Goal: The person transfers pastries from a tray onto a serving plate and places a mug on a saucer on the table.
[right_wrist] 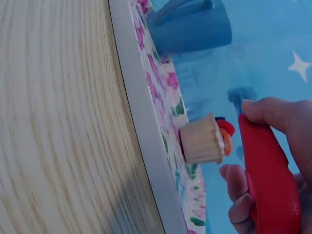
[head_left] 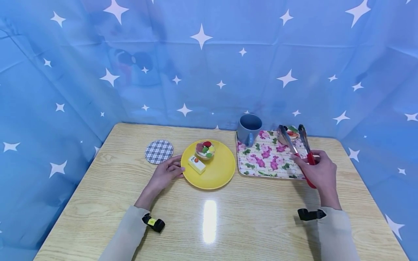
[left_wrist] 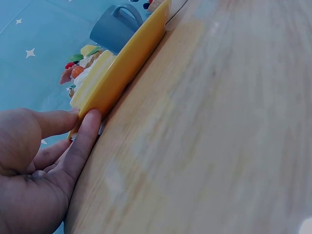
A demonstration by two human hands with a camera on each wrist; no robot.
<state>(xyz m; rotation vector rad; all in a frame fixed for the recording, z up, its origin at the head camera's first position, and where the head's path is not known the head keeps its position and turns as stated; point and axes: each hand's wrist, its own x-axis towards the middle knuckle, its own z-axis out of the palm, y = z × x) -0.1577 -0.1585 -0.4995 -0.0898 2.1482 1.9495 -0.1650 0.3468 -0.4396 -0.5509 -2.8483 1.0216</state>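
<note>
Left hand (head_left: 166,172) pinches the yellow plate (head_left: 222,165) at nine o'clock; right hand (head_left: 320,172) (fingers curled) grips tongs (head_left: 310,158) above the cupcake (right_wrist: 202,141) at one o'clock on the tray (head_left: 264,168).

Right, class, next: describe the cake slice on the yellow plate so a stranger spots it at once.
On the wooden table, find the round yellow plate that the left hand pinches by its edge. The cake slice lies on that hand's side of the plate. Unlike the round dessert beside it, heaped with colourful pieces, it is a pale oblong block with an orange-red ball on top.
</note>
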